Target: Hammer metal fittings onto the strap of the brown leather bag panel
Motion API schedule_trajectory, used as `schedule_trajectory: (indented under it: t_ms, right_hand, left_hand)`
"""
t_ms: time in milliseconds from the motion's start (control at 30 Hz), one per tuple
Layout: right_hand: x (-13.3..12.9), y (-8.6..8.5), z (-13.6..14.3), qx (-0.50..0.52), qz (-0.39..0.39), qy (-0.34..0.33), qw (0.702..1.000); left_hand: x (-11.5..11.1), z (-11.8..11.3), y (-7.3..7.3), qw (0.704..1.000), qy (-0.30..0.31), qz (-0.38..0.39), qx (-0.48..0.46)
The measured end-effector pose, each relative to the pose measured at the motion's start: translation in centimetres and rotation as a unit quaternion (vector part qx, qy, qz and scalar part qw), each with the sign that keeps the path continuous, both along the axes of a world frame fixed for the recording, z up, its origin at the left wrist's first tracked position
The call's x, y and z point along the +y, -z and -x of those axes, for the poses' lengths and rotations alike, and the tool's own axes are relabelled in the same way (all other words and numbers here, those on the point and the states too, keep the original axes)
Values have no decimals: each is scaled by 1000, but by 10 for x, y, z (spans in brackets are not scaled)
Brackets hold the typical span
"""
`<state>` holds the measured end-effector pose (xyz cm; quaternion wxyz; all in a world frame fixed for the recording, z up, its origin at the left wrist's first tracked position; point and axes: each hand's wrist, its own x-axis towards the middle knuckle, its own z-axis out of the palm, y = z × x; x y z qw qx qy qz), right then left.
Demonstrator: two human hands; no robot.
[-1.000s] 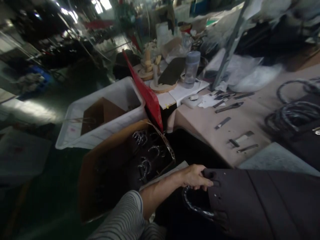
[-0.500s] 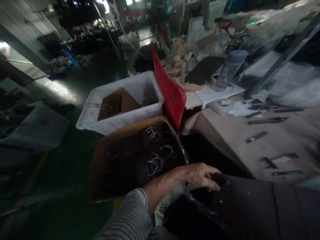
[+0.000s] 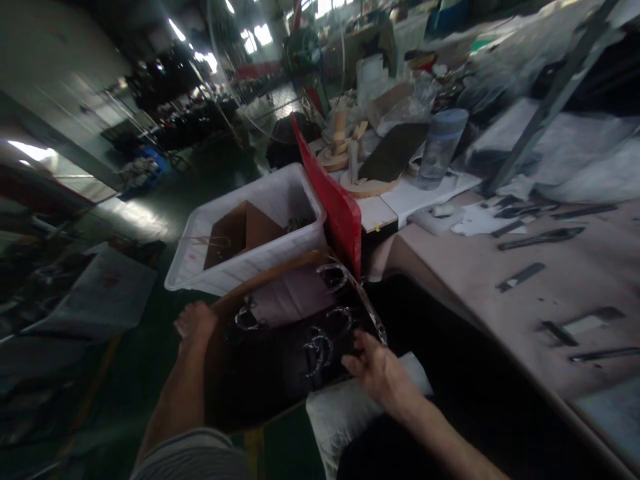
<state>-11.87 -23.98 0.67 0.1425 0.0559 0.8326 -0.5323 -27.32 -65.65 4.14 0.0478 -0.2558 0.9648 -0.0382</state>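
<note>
A brown cardboard box stands on the floor beside the table, filled with dark pieces fitted with metal rings. My left hand rests on the box's left rim and seems to grip the cardboard edge. My right hand reaches over the box's right edge, fingers apart, touching the dark pieces near the rings and holding nothing. A pale cushion lies just under my right wrist.
A white plastic crate with a cardboard insert stands behind the box. A red panel leans between crate and table. The table carries metal strips, a clear bottle and wooden forms. Clutter lies on the floor at left.
My left hand let go of the dark panel on my lap and moved to the box's left rim. My right hand came into view over the box. The dark panel left the view.
</note>
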Motion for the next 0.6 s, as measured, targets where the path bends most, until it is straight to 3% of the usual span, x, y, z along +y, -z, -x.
schedule_trajectory:
  t_ms: [67,133,200,300,367,433,533,600]
  right_hand:
    - [-2,16,-21,22,-33,-37,999]
    - [25,27,-46,19,-76,-31,996]
    - [68,28,-72,10,-105,21,994]
    - [127,10,-117,62,-146,169,973]
    - [155,-3,-148,109,-214,269,933]
    - [180,-8,-176,125,-310,356,873]
    - [215,-4,-223,78,-438,445,777]
    - [231,2,-255,18,-484,481,731]
  left_hand:
    - [10,-13,22,1000,-25,-16,-9]
    - [47,-26,53,998,8,-55,-23]
    - [105,-41,85,992,76,-95,-32]
    - [212,-71,120,954,238,-177,-36]
    - [284,-90,133,880,388,-273,34]
    - [356,-106,135,775,513,-366,50]
    - [462,-138,114,630,641,-438,12]
    - [523,-164,89,563,699,-441,-6]
